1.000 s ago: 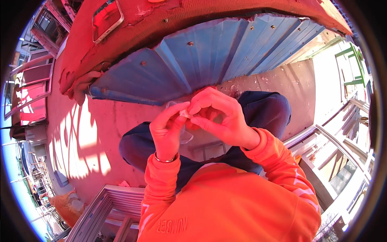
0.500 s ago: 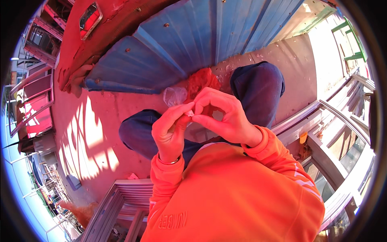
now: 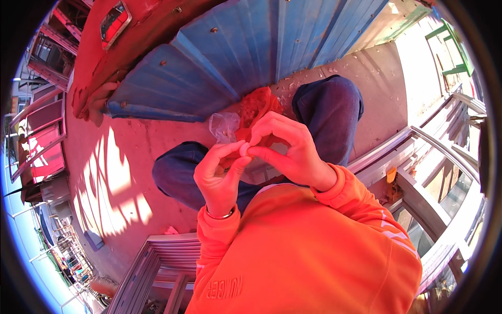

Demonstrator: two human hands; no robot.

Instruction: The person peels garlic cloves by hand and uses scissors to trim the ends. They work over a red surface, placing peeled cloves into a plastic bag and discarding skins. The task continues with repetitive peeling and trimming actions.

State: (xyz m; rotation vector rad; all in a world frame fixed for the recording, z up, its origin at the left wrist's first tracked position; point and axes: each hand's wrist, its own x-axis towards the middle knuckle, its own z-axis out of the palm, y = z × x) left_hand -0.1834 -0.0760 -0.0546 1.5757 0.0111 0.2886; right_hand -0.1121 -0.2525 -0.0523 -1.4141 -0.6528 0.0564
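Observation:
In front of my chest, between my knees, both hands meet at the fingertips. A small pale, rounded piece [image 3: 244,149] is pinched there; its kind is too small to tell. My left hand [image 3: 215,171] has its thumb and forefinger bent around the piece from the left. From the right, my right hand [image 3: 293,152] presses on it with thumb and forefinger, the other fingers curled. Just beyond the hands, on the floor, lie a crumpled clear plastic bag [image 3: 224,126] and a red plastic bag [image 3: 257,104]. What the bags contain is hidden.
A blue corrugated metal sheet [image 3: 246,47] with red cloth [image 3: 141,26] over its left part stands ahead. Stacked metal frames [image 3: 141,267] lie at lower left. Pale window frames [image 3: 426,201] lean at the right. A green metal frame [image 3: 452,47] stands far right.
My left thumb and forefinger have spread slightly, and the piece looks rounder than the ragged white bit seen before. A tan furry shape at lower left shows less of itself.

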